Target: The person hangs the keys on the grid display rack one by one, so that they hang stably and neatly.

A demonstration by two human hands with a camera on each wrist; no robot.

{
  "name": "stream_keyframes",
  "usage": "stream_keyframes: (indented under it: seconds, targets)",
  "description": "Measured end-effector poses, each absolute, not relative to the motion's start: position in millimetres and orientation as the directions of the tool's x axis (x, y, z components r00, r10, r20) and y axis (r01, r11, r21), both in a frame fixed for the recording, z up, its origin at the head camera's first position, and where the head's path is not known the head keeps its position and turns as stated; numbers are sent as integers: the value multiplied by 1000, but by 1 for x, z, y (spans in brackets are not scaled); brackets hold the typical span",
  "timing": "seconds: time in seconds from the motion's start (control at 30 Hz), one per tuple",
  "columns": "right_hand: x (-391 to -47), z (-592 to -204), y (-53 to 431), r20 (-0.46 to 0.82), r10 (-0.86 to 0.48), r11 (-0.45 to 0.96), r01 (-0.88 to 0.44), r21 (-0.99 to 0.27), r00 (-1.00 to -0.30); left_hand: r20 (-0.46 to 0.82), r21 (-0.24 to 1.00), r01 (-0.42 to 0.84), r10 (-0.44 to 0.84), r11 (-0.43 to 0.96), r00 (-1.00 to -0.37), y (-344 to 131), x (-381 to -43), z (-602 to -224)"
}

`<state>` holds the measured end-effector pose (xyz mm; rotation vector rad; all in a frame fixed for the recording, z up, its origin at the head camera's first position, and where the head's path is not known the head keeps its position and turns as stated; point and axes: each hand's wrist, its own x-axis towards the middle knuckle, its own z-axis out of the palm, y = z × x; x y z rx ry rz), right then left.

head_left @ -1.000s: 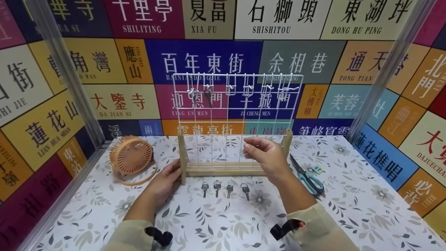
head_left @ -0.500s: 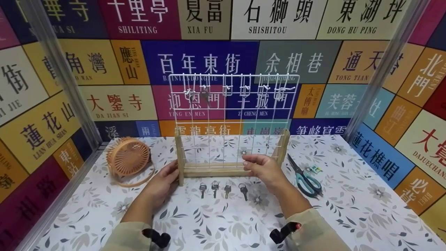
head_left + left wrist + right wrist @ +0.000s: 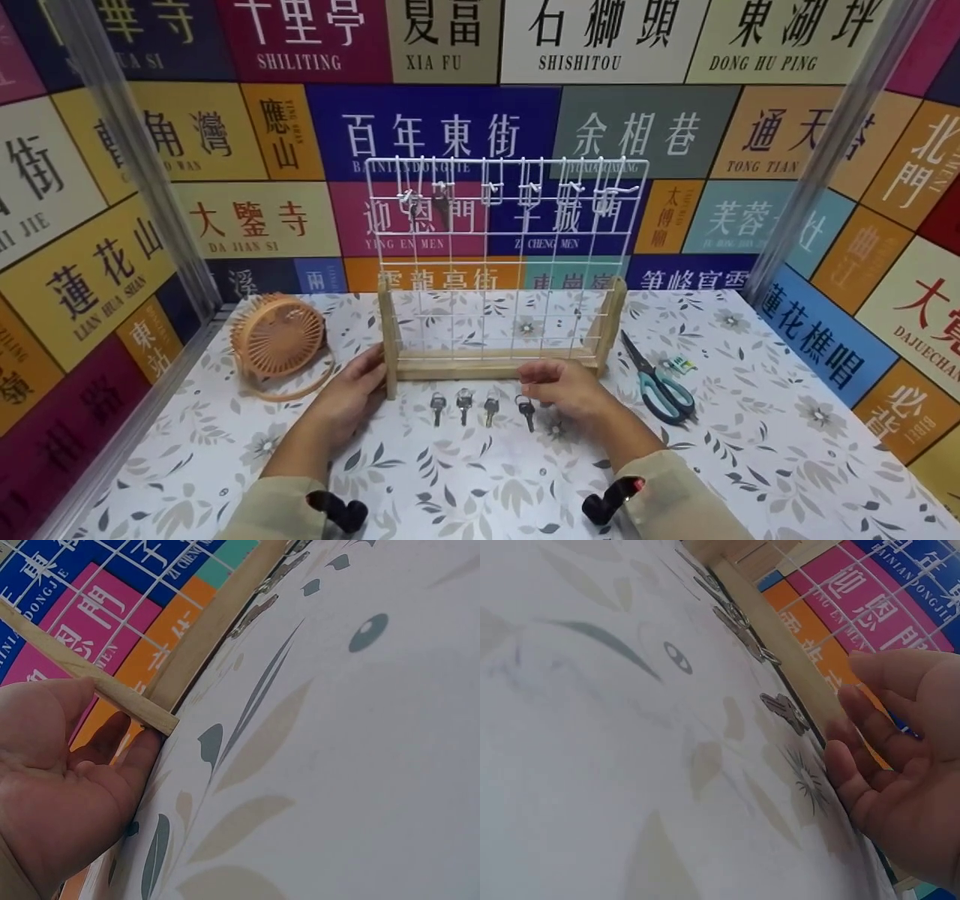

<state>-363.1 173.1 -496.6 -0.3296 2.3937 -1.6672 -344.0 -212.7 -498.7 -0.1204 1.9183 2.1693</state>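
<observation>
A white wire grid rack (image 3: 484, 234) in a wooden stand is upright on the table, with hooks along its top. Two keys, one of them (image 3: 442, 208), hang from hooks at the upper left. My left hand (image 3: 352, 394) holds the stand's left wooden post (image 3: 124, 697), thumb on one side and fingers on the other. Several keys lie in a row before the stand, the rightmost key (image 3: 527, 412) beside my right hand (image 3: 566, 388). In the right wrist view the fingers of that hand (image 3: 900, 742) are loosely bent, holding nothing, apart from the nearest key (image 3: 785, 714).
An orange fan (image 3: 281, 337) stands left of the rack. Scissors with teal handles (image 3: 664, 390) lie to the right, near a small green-and-white packet (image 3: 681, 364). Sign-covered walls (image 3: 435, 127) enclose the back and sides of the patterned table (image 3: 487, 495).
My right hand has come down from in front of the grid to beside the rightmost key on the table. My left hand has stayed at the left post.
</observation>
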Motion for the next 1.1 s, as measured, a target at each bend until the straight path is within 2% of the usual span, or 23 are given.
stream_keyframes:
  seconds: [0.43,0.73,1.1]
  targets:
    - [-359,-500,170,-42,-339,561,-166,-811,-940,-196,969,-213,142,-121,-970,-213,-345,-499]
    - [-356,-498,166,-71,-319,575,-133,-807,-945,-207,967,-224,137,-124,-969,-212,-345,-499]
    - [-356,-500,166,-23,-289,526,-139,-839,-957,-213,966,-227,117,-120,-970,-212,-345,-501]
